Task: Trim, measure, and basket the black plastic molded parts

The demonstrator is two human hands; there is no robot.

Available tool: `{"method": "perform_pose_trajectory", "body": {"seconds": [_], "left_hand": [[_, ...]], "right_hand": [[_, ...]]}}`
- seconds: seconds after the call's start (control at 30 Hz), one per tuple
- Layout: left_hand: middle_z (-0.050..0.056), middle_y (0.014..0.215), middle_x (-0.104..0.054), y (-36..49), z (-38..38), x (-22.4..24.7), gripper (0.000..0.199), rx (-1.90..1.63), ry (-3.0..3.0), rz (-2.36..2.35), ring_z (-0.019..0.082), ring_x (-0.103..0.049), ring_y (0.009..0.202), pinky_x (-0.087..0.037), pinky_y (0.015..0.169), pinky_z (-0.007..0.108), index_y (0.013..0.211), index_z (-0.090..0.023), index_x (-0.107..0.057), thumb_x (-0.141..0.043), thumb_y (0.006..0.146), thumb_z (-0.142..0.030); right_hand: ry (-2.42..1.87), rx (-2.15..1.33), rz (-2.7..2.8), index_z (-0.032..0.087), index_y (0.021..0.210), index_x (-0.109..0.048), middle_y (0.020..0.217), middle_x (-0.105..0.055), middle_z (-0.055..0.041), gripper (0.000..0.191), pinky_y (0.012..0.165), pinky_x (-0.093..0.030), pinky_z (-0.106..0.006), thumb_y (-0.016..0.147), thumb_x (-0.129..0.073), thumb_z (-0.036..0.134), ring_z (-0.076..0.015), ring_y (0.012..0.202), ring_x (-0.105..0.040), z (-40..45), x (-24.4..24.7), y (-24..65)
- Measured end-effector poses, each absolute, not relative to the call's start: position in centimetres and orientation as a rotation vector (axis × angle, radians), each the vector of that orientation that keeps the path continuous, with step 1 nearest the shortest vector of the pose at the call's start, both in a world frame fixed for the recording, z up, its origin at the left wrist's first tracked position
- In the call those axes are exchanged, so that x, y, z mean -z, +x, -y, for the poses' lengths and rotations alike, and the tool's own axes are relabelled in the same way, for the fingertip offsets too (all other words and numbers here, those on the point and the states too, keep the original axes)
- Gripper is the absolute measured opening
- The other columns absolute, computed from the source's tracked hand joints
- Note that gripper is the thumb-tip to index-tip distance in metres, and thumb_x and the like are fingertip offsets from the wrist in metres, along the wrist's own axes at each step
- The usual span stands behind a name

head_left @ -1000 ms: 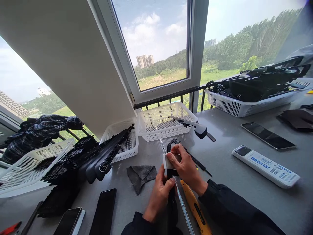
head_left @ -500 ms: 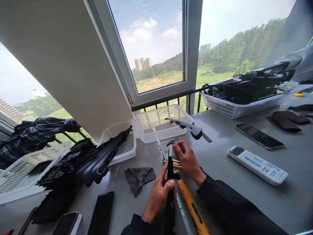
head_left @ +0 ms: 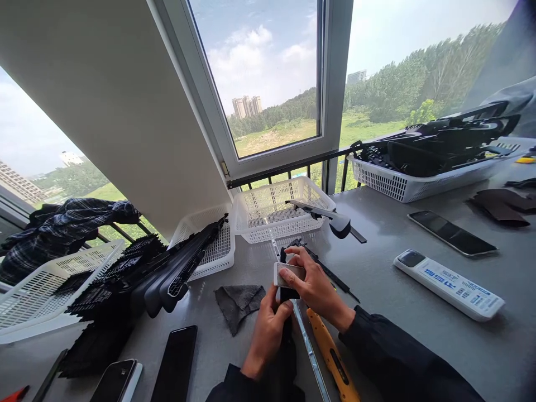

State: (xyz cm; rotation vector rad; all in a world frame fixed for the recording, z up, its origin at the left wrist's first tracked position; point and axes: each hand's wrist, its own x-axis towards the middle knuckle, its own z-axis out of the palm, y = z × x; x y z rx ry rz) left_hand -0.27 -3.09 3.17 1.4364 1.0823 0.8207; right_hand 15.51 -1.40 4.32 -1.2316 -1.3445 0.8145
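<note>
My left hand (head_left: 270, 329) is closed around a long black plastic part (head_left: 287, 335) whose lower end runs toward me. Between the fingers and thumb of my right hand (head_left: 312, 285) is a small grey block (head_left: 288, 274), pressed against the upper end of that part. Just right of my hands lie a metal strip (head_left: 310, 352) and an orange-yellow tool (head_left: 333, 354). A dark grey cloth (head_left: 239, 304) is left of my hands. Behind them, a thin black piece (head_left: 335, 276) slants across the table.
White baskets (head_left: 251, 237) stand by the window, one with a grey-black part (head_left: 320, 215) over its edge. Black parts (head_left: 167, 273) pile up at left; another loaded basket (head_left: 404, 190) is back right. Phones (head_left: 175, 363) and a white device (head_left: 450, 285) lie around.
The grey block and my right hand have shifted slightly left, and the block now lies more sideways across the black part. The view has shifted slightly.
</note>
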Motion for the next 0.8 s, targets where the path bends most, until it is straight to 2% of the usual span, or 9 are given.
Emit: {"method": "perform_pose_trajectory", "body": {"seconds": [0.13, 0.23, 0.3, 0.37, 0.43, 0.53, 0.7, 0.8], "left_hand": [[0.001, 0.078, -0.067, -0.1, 3.6, -3.0, 0.074, -0.787, 1.365, -0.968, 0.02, -0.056, 0.065, -0.051, 0.069, 0.032, 0.155, -0.022, -0.052, -0.059, 0.085, -0.045], [-0.002, 0.069, -0.061, 0.2, 4.0, -3.1, 0.08, -0.746, 1.32, -0.855, 0.016, -0.046, 0.053, -0.046, 0.057, 0.028, 0.16, -0.024, -0.046, -0.06, 0.084, -0.043], [-0.002, 0.07, -0.061, 0.3, 4.1, -3.3, 0.077, -0.721, 1.338, -0.837, 0.016, -0.047, 0.053, -0.046, 0.057, 0.028, 0.159, -0.026, -0.048, -0.06, 0.085, -0.042], [-0.001, 0.07, -0.063, 0.4, 4.1, -3.4, 0.071, -0.717, 1.399, -0.882, 0.018, -0.052, 0.057, -0.048, 0.062, 0.029, 0.156, -0.029, -0.053, -0.06, 0.086, -0.04], [0.0, 0.069, -0.065, 0.4, 4.0, -3.5, 0.066, -0.737, 1.465, -0.959, 0.021, -0.057, 0.062, -0.049, 0.065, 0.03, 0.153, -0.031, -0.057, -0.061, 0.087, -0.039], [0.001, 0.072, -0.068, 0.5, 3.9, -3.5, 0.067, -0.74, 1.508, -1.012, 0.023, -0.058, 0.064, -0.049, 0.067, 0.032, 0.153, -0.031, -0.057, -0.062, 0.087, -0.04], [-0.001, 0.071, -0.065, 0.6, 4.0, -3.9, 0.074, -0.694, 1.52, -0.961, 0.019, -0.049, 0.057, -0.042, 0.06, 0.028, 0.16, -0.028, -0.049, -0.059, 0.088, -0.041], [-0.003, 0.069, -0.06, 0.7, 4.2, -4.1, 0.074, -0.689, 1.555, -0.911, 0.017, -0.043, 0.056, -0.036, 0.058, 0.026, 0.16, -0.028, -0.048, -0.059, 0.088, -0.039]], "right_hand": [[-1.245, -0.762, 1.166, 0.022, 0.115, -0.06, 0.08, -0.063, 0.0011, 0.042, 0.07, -0.048, -0.032, 0.094, -0.062, 0.059, -0.019, 0.072, -0.06, 0.5, -3.7, 16.5], [-1.215, -0.83, 0.982, 0.022, 0.108, -0.061, 0.086, -0.067, -0.0032, 0.049, 0.072, -0.051, -0.034, 0.091, -0.063, 0.067, -0.0217, 0.079, -0.062, -0.1, -3.5, 17.5], [-1.181, -0.914, 0.942, 0.022, 0.109, -0.063, 0.092, -0.07, -0.0066, 0.053, 0.069, -0.054, -0.035, 0.093, -0.056, 0.072, -0.0233, 0.081, -0.064, -0.1, -3.8, 17.8], [-1.085, -1.061, 0.945, 0.022, 0.118, -0.066, 0.103, -0.074, -0.0103, 0.058, 0.067, -0.057, -0.037, 0.097, -0.045, 0.073, -0.0258, 0.086, -0.069, 0.3, -4.3, 17.7], [-0.942, -1.219, 0.927, 0.024, 0.129, -0.066, 0.121, -0.075, -0.0131, 0.062, 0.073, -0.061, -0.04, 0.099, -0.039, 0.072, -0.0292, 0.1, -0.072, 0.8, -4.8, 17.3], [-0.857, -1.283, 0.929, 0.028, 0.136, -0.064, 0.147, -0.065, -0.0118, 0.059, 0.082, -0.064, -0.046, 0.098, -0.044, 0.068, -0.0336, 0.122, -0.068, 1.4, -5.4, 16.8], [-0.789, -1.268, 0.842, 0.026, 0.131, -0.067, 0.153, -0.061, -0.0121, 0.06, 0.089, -0.063, -0.055, 0.098, -0.035, 0.064, -0.0381, 0.132, -0.064, 1.5, -6.2, 17.3], [-0.795, -1.25, 0.808, 0.027, 0.128, -0.066, 0.152, -0.061, -0.0127, 0.06, 0.087, -0.063, -0.055, 0.098, -0.031, 0.064, -0.038, 0.131, -0.064, 1.3, -6.1, 17.7]]}}
